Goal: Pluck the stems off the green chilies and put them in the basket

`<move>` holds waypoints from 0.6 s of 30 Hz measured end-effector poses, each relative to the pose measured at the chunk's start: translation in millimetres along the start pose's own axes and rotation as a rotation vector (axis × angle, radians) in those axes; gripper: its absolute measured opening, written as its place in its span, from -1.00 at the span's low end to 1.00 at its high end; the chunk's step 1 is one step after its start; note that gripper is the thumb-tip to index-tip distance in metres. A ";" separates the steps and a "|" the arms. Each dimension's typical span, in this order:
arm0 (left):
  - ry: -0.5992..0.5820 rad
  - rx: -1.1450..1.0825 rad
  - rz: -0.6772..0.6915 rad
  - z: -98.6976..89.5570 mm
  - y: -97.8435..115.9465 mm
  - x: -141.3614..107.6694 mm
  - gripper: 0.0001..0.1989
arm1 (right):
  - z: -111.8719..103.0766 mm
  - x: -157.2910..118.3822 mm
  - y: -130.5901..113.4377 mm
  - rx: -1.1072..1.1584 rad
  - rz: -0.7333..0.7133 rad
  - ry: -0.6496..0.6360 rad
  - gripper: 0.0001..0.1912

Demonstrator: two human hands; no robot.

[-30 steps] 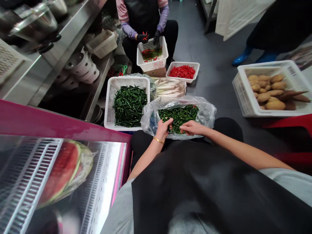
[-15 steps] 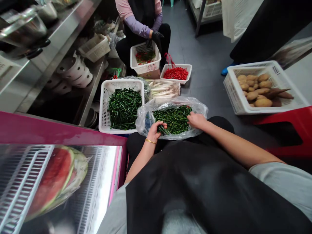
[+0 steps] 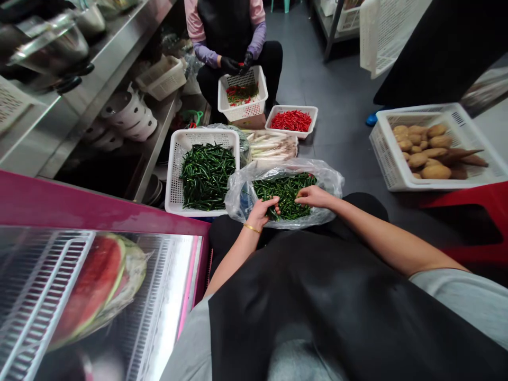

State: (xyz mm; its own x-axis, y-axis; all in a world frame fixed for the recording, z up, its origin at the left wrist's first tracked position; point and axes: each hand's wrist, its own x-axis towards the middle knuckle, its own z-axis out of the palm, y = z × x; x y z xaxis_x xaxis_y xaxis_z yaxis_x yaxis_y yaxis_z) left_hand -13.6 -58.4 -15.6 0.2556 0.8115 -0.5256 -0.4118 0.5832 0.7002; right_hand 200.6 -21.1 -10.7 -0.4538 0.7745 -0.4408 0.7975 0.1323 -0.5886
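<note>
A clear plastic bag (image 3: 333,182) full of green chili peppers (image 3: 283,189) lies open across my lap. My left hand (image 3: 262,210), with a gold bracelet at the wrist, is curled round a few green chilies at the bag's near left side. Over the right part of the pile, my right hand (image 3: 315,197) has its fingertips pinched together; whatever they may hold is too small to make out. Left of the bag stands a white basket (image 3: 173,174) heaped with darker green chilies (image 3: 208,177).
Opposite, a gloved person (image 3: 238,63) works over a white basket (image 3: 242,112). Red chilies (image 3: 291,120) and a bundle of pale stalks (image 3: 273,145) lie between us. At right are a potato crate (image 3: 397,182) and red stool (image 3: 476,222); at left, a metal shelf (image 3: 130,42) and glass-topped cooler (image 3: 159,296).
My right hand has moved left across the pile, closer to my left hand. The other person's gloved hands have come together above their basket. The view has shifted slightly.
</note>
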 end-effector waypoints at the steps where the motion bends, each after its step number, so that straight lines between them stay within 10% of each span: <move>1: 0.011 0.021 0.022 5.8 -1.2 4.3 -0.68 | 3.5 -0.4 -7.7 -0.036 -0.038 0.025 -0.70; 7: 0.098 0.035 0.115 14.5 2.6 23.1 -0.69 | -0.5 -2.8 -19.3 -0.348 -0.066 0.133 -0.61; 12: 0.119 -0.033 0.081 1.8 6.2 13.4 -0.70 | -15.4 -7.3 -2.9 -0.027 -0.041 0.085 -0.58; 18: 0.034 -0.045 0.080 0.8 2.5 -1.4 -0.64 | 22.7 -13.2 -35.7 0.271 -0.192 -0.004 -0.59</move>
State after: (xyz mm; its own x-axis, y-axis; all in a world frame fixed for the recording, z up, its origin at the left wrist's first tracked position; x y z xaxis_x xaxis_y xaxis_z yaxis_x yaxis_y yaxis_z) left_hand -14.2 -58.0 -12.8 0.1907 0.8533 -0.4853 -0.4692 0.5135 0.7184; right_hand 169.1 -50.1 0.7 -0.5879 0.7485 -0.3066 0.5627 0.1062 -0.8198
